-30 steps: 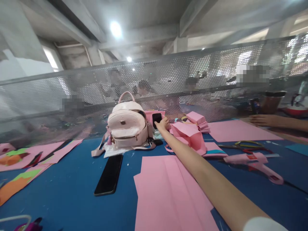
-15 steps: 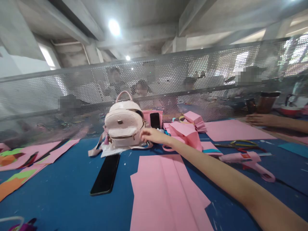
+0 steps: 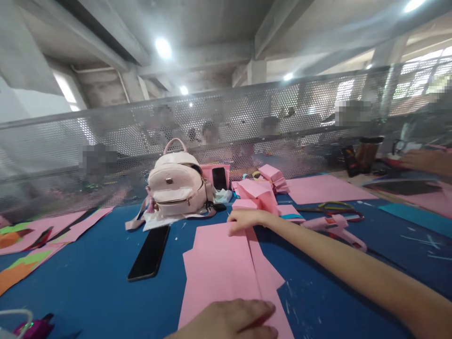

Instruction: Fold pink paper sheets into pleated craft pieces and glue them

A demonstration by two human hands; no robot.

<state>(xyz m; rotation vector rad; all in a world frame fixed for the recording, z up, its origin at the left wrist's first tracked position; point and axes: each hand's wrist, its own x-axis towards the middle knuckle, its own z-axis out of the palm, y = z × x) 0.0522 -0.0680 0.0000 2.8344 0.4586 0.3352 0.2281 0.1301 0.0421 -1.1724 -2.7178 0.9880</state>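
Note:
Folded pink paper [image 3: 215, 263] lies before me on the blue table, its creases running lengthwise. My left hand [image 3: 233, 322] rests on its near part, fingers stretched out and flat. At the far edge of this paper, my right hand [image 3: 245, 220] has its fingers curled in and touches the sheet. A tiny light tip shows by its knuckles, but what the fingers hold is hidden. Just behind stands a pale pink backpack [image 3: 178, 183]. A black phone [image 3: 149, 254] lies left of the paper.
Right of the paper are a pink glue gun [image 3: 335, 227], scissors [image 3: 334, 207] and pink paper pieces [image 3: 263, 190]. Another phone [image 3: 219, 179] leans beside the backpack. A perforated metal screen [image 3: 226, 127] runs behind the table. Another person's hand [image 3: 423, 160] is at far right.
My right hand has come back from beside the backpack to the far edge of the pink paper. My left hand has entered from below onto the paper. The view has shifted slightly right.

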